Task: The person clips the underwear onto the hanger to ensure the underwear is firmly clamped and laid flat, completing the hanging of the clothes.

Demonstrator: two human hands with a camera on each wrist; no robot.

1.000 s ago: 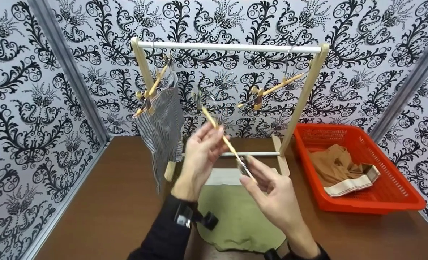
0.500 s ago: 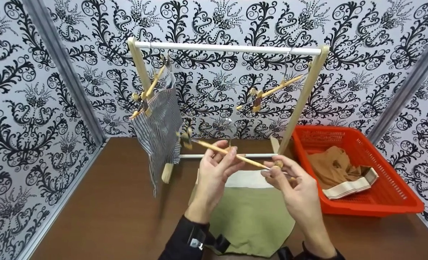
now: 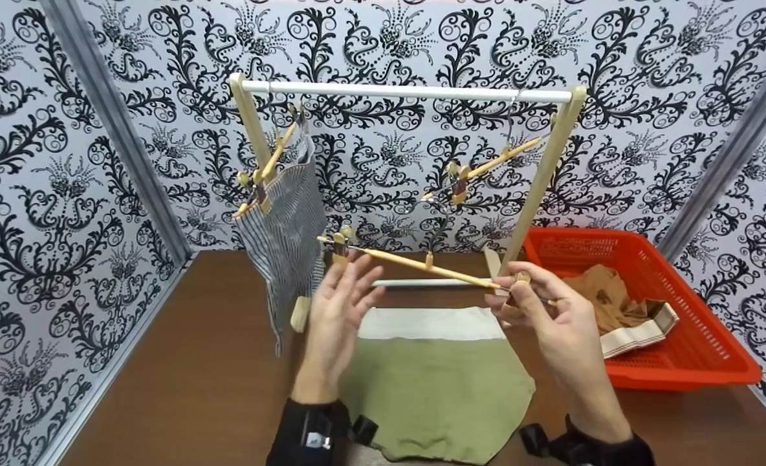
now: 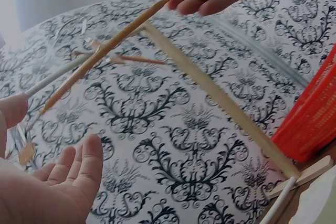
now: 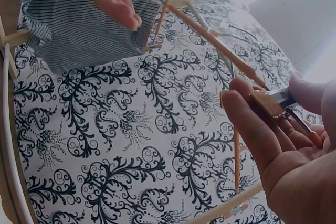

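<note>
Hanger (image 3: pixel 415 264), wooden with clips, is held level above the green cloth (image 3: pixel 438 382) in the head view; the right hand (image 3: pixel 545 310) pinches its right clip, the left hand (image 3: pixel 341 301) is spread beside the left clip.

Left wrist view: left fingers (image 4: pixel 79 166) lie loose and open under the hanger (image 4: pixel 105 51).

Right wrist view: right fingers (image 5: pixel 247 114) pinch the clip (image 5: pixel 268 102).

Rack middle: open gap under the rail (image 3: pixel 409 91), between the striped cloth (image 3: pixel 286 226) and the empty hanger (image 3: pixel 486 163).
Left: striped cloth blocks.
Right: red basket (image 3: pixel 693 362) and rack post (image 3: pixel 541 181) block.
Worktop front: green cloth (image 3: pixel 441 388) lies flat.
</note>
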